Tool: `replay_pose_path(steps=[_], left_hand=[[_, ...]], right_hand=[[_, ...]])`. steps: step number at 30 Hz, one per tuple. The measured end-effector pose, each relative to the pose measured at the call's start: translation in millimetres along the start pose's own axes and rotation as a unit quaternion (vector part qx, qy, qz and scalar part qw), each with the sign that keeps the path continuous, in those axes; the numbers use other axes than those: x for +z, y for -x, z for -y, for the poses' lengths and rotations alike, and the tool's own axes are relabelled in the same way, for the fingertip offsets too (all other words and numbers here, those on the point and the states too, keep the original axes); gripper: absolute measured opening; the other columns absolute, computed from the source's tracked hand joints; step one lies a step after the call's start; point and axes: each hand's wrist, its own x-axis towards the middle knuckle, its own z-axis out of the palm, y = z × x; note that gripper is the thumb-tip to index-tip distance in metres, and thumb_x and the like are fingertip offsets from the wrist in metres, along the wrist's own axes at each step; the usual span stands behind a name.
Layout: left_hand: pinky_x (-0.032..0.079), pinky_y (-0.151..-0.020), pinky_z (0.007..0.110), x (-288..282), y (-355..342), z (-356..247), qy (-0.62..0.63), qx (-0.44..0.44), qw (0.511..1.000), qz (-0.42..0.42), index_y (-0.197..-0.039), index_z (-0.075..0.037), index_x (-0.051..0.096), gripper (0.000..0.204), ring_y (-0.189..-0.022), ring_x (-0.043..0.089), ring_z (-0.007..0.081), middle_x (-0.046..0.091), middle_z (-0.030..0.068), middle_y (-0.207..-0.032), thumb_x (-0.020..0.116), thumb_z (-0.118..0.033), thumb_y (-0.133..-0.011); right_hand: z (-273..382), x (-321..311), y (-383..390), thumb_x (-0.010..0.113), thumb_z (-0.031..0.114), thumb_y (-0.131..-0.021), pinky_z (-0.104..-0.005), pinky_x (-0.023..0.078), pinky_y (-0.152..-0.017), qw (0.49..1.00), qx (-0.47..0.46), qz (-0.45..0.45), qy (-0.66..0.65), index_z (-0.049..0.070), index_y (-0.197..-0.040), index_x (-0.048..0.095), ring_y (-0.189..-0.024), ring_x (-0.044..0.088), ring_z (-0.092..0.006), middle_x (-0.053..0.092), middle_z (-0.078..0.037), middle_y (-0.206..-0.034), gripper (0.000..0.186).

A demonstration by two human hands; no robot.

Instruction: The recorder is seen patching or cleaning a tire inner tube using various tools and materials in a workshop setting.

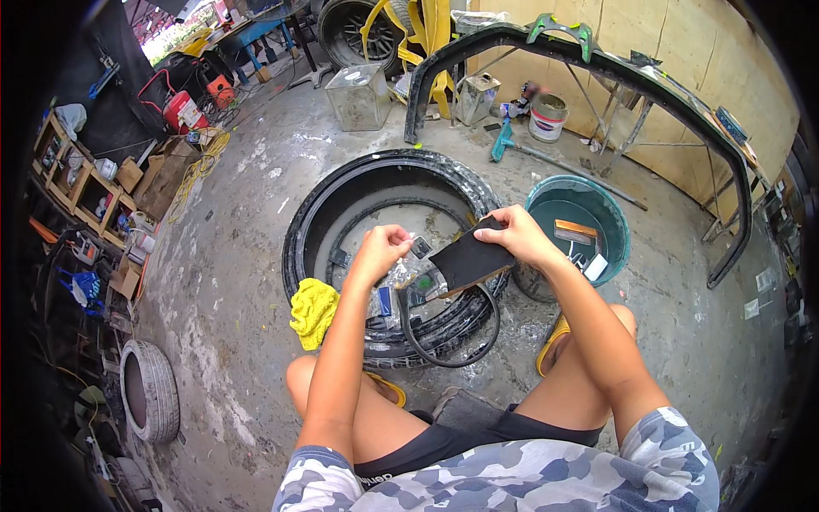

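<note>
My right hand (514,239) pinches the upper right corner of a flat black sheet (465,260) with a brownish lower edge, possibly sandpaper. Level with it, my left hand (384,251) has its fingers pinched together near the sheet's left side; whatever is in them is too small to make out. Below the sheet hangs a curved dark strip (452,363), and I cannot tell whether it joins the sheet. Both hands are over a large black tyre (299,230) lying flat, with small items inside it. A crumpled yellow cloth (314,313) drapes over its left edge.
Right of the tyre stands a teal bucket (621,243) holding water and a wooden-backed block (576,230). Behind are a black arched car part (546,38) on a stand, a square tin (358,98) and a paint can (548,118). Another tyre (150,391) lies far left.
</note>
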Motion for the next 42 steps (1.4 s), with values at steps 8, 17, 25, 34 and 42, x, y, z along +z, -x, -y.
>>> replay_pose_path(steps=[8, 17, 25, 34, 42], left_hand=[[0.035, -0.100, 0.042, -8, 1, 58, -0.332, -0.125, 0.916, -0.186, -0.087, -0.003, 0.071, 0.020, -0.120, 0.041, 0.0398, 0.047, 0.0232, -0.130, 0.069, -0.017, -0.073], [0.042, -0.091, 0.042, 8, 7, 52, -0.354, -0.027, 0.896, -0.266, -0.096, -0.007, 0.067, 0.025, -0.107, 0.045, 0.0346, 0.052, 0.0139, -0.110, 0.065, -0.006, -0.071], [0.043, -0.088, 0.045, 8, 4, 29, -0.324, -0.017, 0.926, -0.192, -0.098, -0.009, 0.067, 0.026, -0.108, 0.043, 0.0356, 0.048, 0.0129, -0.115, 0.067, -0.007, -0.072], [0.048, -0.068, 0.025, 31, 16, -54, 0.075, 0.092, 0.993, -0.002, -0.092, -0.003, 0.067, 0.014, -0.071, 0.060, 0.0092, 0.065, 0.0044, -0.081, 0.065, -0.014, -0.084], [0.045, -0.063, 0.021, 35, 16, -42, 0.113, 0.049, 0.989, 0.080, -0.090, -0.001, 0.065, 0.015, -0.069, 0.055, 0.0045, 0.062, -0.0023, -0.077, 0.065, -0.015, -0.085]], right_hand=[[7, 6, 4, 0.069, 0.013, -0.080, -0.0243, 0.048, -0.063, 1.000, 0.012, 0.020, 0.000, -0.003, -0.090, 0.068, -0.067, 0.060, -0.0089, 0.067, -0.004, -0.076, 0.020], [2, 17, 1, 0.070, 0.017, -0.080, -0.0268, 0.047, -0.062, 0.998, -0.003, 0.059, -0.006, -0.002, -0.089, 0.068, -0.065, 0.060, -0.0094, 0.066, -0.005, -0.073, 0.020], [1, 17, 1, 0.071, 0.019, -0.081, -0.0237, 0.046, -0.061, 0.994, 0.007, 0.098, 0.046, -0.001, -0.090, 0.067, -0.066, 0.057, -0.0056, 0.065, -0.001, -0.073, 0.022], [-4, 24, -4, 0.072, 0.019, -0.078, -0.0278, 0.045, -0.060, 0.992, -0.009, 0.115, 0.052, -0.002, -0.085, 0.067, -0.063, 0.055, -0.0071, 0.063, -0.004, -0.068, 0.023], [-4, 30, -2, 0.076, 0.023, -0.074, -0.0300, 0.044, -0.060, 0.987, -0.035, 0.130, 0.093, -0.002, -0.085, 0.066, -0.063, 0.052, -0.0090, 0.061, -0.007, -0.066, 0.029]])
